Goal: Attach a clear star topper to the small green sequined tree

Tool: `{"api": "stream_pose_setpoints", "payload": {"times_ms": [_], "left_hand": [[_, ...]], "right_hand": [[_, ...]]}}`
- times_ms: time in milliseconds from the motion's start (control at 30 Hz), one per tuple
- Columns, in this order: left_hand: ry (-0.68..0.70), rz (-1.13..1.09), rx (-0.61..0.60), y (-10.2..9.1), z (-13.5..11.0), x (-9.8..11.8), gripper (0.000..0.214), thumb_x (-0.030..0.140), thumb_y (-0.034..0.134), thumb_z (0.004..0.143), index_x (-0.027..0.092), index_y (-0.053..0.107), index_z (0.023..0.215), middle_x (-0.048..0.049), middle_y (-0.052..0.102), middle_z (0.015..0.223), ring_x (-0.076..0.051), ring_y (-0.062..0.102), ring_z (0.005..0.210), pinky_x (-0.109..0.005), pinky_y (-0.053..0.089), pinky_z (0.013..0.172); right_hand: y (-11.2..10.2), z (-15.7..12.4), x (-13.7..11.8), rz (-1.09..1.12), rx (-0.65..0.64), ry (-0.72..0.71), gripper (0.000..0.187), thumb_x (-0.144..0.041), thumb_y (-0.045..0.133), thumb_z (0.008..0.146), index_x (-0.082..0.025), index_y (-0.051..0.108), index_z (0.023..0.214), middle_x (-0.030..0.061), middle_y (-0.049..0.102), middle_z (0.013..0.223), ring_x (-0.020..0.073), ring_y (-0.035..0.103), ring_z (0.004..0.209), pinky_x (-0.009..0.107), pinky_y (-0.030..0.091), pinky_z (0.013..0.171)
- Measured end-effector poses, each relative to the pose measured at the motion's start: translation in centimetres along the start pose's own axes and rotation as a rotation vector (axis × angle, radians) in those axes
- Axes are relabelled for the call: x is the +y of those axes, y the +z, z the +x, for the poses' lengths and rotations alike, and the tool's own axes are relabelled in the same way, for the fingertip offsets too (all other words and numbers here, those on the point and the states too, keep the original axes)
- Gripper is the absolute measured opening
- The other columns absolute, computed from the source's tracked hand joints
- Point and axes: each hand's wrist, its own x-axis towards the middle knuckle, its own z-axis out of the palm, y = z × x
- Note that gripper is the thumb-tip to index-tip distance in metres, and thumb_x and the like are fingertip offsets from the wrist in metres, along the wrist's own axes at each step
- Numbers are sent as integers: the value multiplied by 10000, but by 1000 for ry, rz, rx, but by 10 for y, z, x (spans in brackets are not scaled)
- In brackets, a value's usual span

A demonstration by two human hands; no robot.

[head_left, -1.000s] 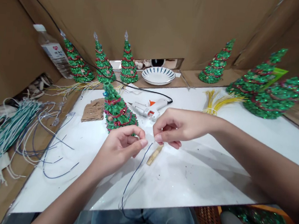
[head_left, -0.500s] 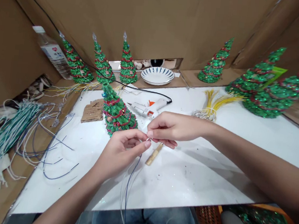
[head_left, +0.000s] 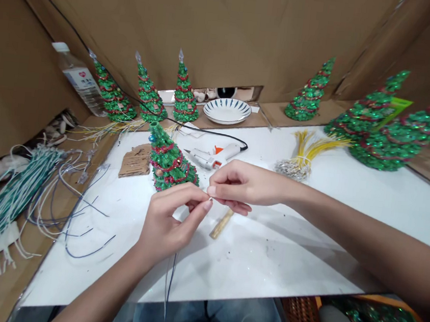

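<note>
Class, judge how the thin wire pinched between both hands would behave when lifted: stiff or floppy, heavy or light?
Probably floppy: the wire dangles limp below the left hand. Likely very light, since fingers alone pinch it. Being so thin, it may slip.

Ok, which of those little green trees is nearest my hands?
The tree standing alone on the white table, just behind your left hand, which pinches a wire. The other trees stand further off, along the back and the right side.

A glue gun [head_left: 209, 158] lies between a sequined tree [head_left: 169, 164] and yellow wires [head_left: 312, 148], a plate [head_left: 226, 119] behind.
</note>
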Motion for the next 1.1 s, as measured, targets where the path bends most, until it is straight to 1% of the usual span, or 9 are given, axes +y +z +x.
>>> {"api": "stream_pose_setpoints", "payload": {"times_ms": [100,200,333,500,667,833,967,1033,1100], "left_hand": [[4,9,36,-1,1,1,64,124,613,815,157,652,853,-43,660,791,-128,596,711,-244,473,658],[54,40,67,-1,2,0,72,110,618,798,134,668,845,-45,668,769,-110,595,665,-223,475,612],[146,119,120,0,5,-3,45,82,633,765,107,670,770,-37,656,684,-88,573,590,-199,467,559],[261,219,168,3,6,-5,70,53,636,742,118,663,749,-26,655,660,-83,565,576,-191,463,534],[324,327,218,3,5,-5,77,59,646,734,133,662,722,-15,660,649,-65,555,542,-163,471,518],[394,390,291,4,2,-7,90,31,674,694,121,664,696,-28,673,652,-86,609,585,-168,504,583],[377,380,331,3,3,-6,93,21,688,681,108,680,711,-34,667,642,-94,613,599,-181,501,610],[337,335,325,2,4,-6,98,24,690,687,108,687,736,-30,662,645,-93,600,596,-192,494,603],[287,263,291,1,5,-6,97,27,686,698,112,688,746,-25,656,648,-92,588,593,-202,482,585]], "right_hand": [[0,1,1,70,26,7,296,-291,586,848,-126,493,621,-70,439,449,43,451,345,146,331,327],[0,0,0,52,60,31,326,-318,578,857,-130,484,608,-69,433,443,42,448,338,145,320,321],[2,0,-2,-19,80,63,307,-280,529,882,-137,482,614,-71,426,436,37,446,336,137,313,320],[5,0,-1,-40,87,104,295,-241,492,883,-146,466,605,-70,425,440,38,455,335,135,317,315],[6,1,-3,66,65,134,335,-220,451,898,-137,464,574,-63,427,452,37,449,324,146,314,308],[9,0,-3,262,29,165,314,-182,438,894,-130,463,585,-61,425,465,37,433,325,148,291,307],[12,1,1,360,22,132,313,-193,448,898,-129,462,592,-68,407,469,32,414,320,146,279,306],[12,2,2,367,27,116,316,-194,447,899,-129,459,590,-65,411,474,34,419,320,148,281,306],[11,2,3,350,41,106,314,-196,447,898,-128,461,592,-59,421,484,39,435,329,150,289,311]]}}
